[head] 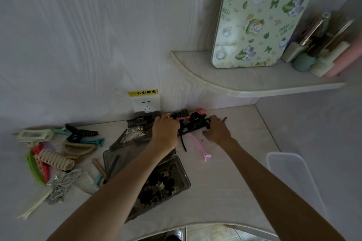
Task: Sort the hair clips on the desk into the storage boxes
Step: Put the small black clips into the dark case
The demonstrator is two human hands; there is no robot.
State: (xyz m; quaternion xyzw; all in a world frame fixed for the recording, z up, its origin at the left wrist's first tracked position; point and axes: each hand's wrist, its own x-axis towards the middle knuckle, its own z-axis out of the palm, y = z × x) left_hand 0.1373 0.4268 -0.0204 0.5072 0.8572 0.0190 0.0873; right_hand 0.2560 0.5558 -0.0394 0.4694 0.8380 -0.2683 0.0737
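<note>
At the far left of the surface (225,172) lies a loose group of large hair clips (56,148): cream, green, red, black, teal and beige ones, with a white cord (64,182) just beside them. Near the middle stand the dark transparent storage boxes (145,172). The front compartment holds many small dark and pale clips (160,188). The compartment behind it is partly hidden by the left forearm, and its content cannot be told well. Behind the boxes, near the wall socket (145,104), another dark tray carries small metal clips (137,135).

The left hand (165,133) reaches over the boxes, fingers curled, and it grips the left end of a pile of black clips (193,123) at the back of the surface. The right hand (217,130) rests at the right end of the same pile, fingers bent and touching it; whether it really pinches a clip cannot be told. A pink clip (199,146) lies between the two hands, on the surface. At the right edge a clear lid (291,174) lies flat.
</note>
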